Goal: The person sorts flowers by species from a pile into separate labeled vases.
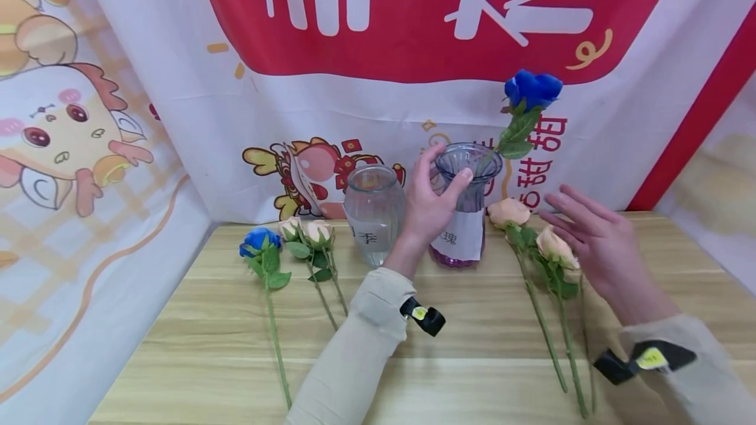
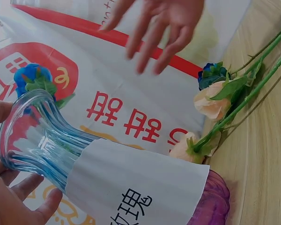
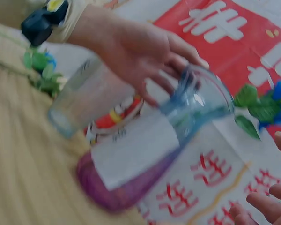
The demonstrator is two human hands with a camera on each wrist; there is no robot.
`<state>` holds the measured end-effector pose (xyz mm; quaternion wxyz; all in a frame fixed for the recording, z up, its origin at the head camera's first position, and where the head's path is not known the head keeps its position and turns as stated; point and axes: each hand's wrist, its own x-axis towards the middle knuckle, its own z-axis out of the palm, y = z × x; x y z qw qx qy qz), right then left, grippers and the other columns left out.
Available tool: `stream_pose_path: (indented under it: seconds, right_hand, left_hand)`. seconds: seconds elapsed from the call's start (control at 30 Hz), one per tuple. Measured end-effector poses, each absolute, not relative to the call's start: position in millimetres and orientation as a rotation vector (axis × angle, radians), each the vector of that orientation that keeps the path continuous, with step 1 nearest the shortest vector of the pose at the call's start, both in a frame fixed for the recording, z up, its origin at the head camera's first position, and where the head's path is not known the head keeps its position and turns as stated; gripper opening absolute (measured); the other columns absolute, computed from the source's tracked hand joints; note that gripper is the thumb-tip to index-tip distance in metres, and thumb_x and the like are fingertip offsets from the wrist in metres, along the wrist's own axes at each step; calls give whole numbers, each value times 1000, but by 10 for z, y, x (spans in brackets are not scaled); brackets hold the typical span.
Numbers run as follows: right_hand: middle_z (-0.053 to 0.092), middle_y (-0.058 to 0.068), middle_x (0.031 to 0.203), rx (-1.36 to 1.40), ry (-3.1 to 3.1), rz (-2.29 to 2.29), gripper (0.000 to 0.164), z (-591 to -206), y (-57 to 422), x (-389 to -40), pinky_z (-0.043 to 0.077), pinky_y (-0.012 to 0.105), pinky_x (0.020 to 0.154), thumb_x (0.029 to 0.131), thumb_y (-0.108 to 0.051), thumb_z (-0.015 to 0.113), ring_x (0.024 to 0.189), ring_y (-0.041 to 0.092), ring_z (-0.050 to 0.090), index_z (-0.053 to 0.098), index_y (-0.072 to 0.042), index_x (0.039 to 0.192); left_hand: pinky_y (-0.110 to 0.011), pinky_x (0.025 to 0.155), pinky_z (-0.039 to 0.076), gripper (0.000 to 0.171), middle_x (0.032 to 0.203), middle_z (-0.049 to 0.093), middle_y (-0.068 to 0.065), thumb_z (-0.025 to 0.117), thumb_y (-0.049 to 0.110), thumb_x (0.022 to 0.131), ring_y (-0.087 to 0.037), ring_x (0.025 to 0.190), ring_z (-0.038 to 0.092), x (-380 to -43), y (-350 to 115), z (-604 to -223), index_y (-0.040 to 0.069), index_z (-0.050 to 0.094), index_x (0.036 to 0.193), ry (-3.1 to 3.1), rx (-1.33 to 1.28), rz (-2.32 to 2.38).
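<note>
Beige sleeve (image 1: 357,353) foremost, the left hand (image 1: 434,199) is gripping a vase (image 1: 472,201) by its rim. Right of that hand, a blue rose (image 1: 531,89) is leaning out — firm steadying probably serves best — while the right hand (image 1: 602,248) is hovering empty.

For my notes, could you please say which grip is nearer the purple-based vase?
Left: the left grip holds the purple-based vase near its rim; the right grip is apart, to its right.
</note>
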<state>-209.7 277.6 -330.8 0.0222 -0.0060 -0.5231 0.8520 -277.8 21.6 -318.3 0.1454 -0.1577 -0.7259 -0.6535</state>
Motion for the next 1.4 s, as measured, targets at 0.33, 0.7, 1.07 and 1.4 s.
stream_pose_path:
  seconds: [0.33, 0.7, 1.07, 1.4]
  right_hand:
    - [84, 0, 103, -135, -1482, 2719, 28, -3769, 3489, -1803, 67, 28, 76, 106, -3, 59, 90, 17, 82, 83, -18, 108]
    - [82, -16, 95, -451, -2117, 2503, 30, -4173, 3759, -1710, 64, 21, 79, 103, -13, 70, 89, 0, 78, 78, -39, 93]
    - [77, -26, 105, -607, -2846, 1593, 96, -4206, 3677, -1811, 53, 11, 70, 91, -54, 81, 81, -23, 58, 41, -1, 160]
    - [80, -10, 107, -583, -2928, 1446, 97, -4181, 3613, -1859, 55, 27, 80, 86, -54, 86, 81, -7, 66, 48, 2, 155]
  left_hand:
    - [-51, 113, 54, 65, 164, 46, 0, 72, 34, 98, -33, 145, 52, -2779, 220, -3186, 27, 46, 157, -2110, -457, -1860]
    - [-48, 114, 53, 65, 164, 46, 1, 73, 34, 98, -32, 145, 52, -2775, 204, -3175, 27, 46, 157, -2108, -452, -1867]
    - [-51, 111, 54, 64, 165, 44, 2, 72, 34, 99, -32, 145, 51, -2750, 210, -3153, 29, 46, 157, -2117, -429, -1887]
    - [-49, 110, 55, 64, 163, 47, 3, 74, 35, 97, -31, 144, 52, -2745, 221, -3147, 30, 48, 155, -2114, -408, -1900]
